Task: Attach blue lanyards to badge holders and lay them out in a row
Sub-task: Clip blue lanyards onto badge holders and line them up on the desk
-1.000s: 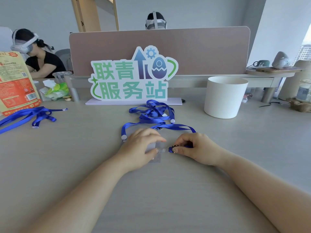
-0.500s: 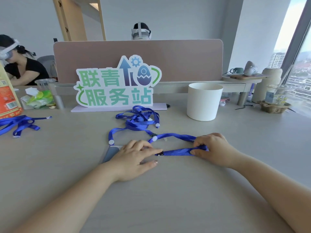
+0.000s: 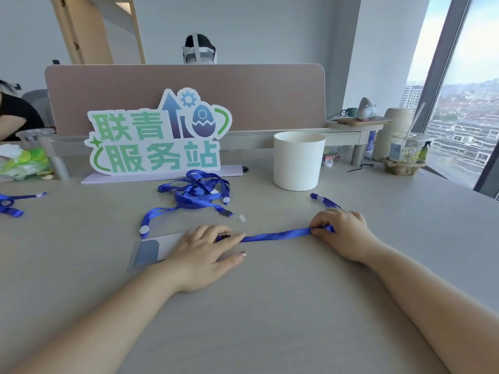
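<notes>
From the head camera, the left hand (image 3: 205, 251) lies flat, fingers spread and loosely extended, pressing down on the right end of a clear badge holder (image 3: 154, 249) that sits just in front of the green service-station sign (image 3: 159, 136). Its fingertips cover the black clip (image 3: 224, 237) where the strap meets the holder, probably to pin that joint in place while the strap is drawn straight. The right hand (image 3: 341, 233) is closed in a pinch on the blue lanyard (image 3: 278, 235), which runs taut along the table (image 3: 270, 306) between the two hands; the strap's far end (image 3: 322, 199) curls out behind the knuckles, towards the white tub (image 3: 298, 160) that stands to the right of the sign. Pulling sideways like this looks meant to lay the strap out flat beside its holder, so I judge the clipping done and the laying-out in hand.

A tangle of spare lanyards (image 3: 194, 195) waits directly in front of the sign, with a small clear tab (image 3: 242, 218) lying loose beside it. More blue straps (image 3: 12, 203) lie far to the sign's left, at the picture's edge.
</notes>
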